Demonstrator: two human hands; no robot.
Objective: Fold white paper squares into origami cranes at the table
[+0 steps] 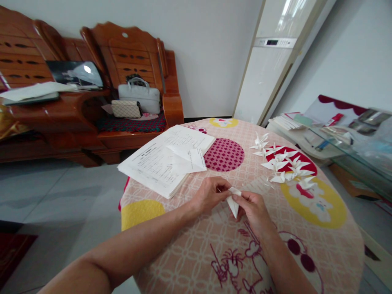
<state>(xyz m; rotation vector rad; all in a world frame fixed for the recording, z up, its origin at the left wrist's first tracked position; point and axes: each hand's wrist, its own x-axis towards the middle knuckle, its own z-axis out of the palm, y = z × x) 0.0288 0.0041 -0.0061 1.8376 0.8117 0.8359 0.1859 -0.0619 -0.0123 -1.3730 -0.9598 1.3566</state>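
Note:
A small piece of folded white paper (233, 203), kite-shaped with its point toward me, is held between both hands above the table. My left hand (212, 192) pinches its upper left side with thumb and fingers. On the other side, my right hand (251, 206) grips it with the thumb on top and the fingers partly hidden beneath. Several folded white paper cranes (283, 163) stand in a cluster on the table, beyond my right hand. Left of them lies a stack of printed paper sheets (150, 161) with a loose folded sheet (186, 158) on top.
The round table wears a patterned pink tablecloth (183, 253). Behind it on the left are wooden chairs (122, 45) holding a grey handbag (139, 97) and a quilted purse (126, 109). A tall white air conditioner (269, 61) stands at the back, and a glass-topped shelf (352, 159) at the right.

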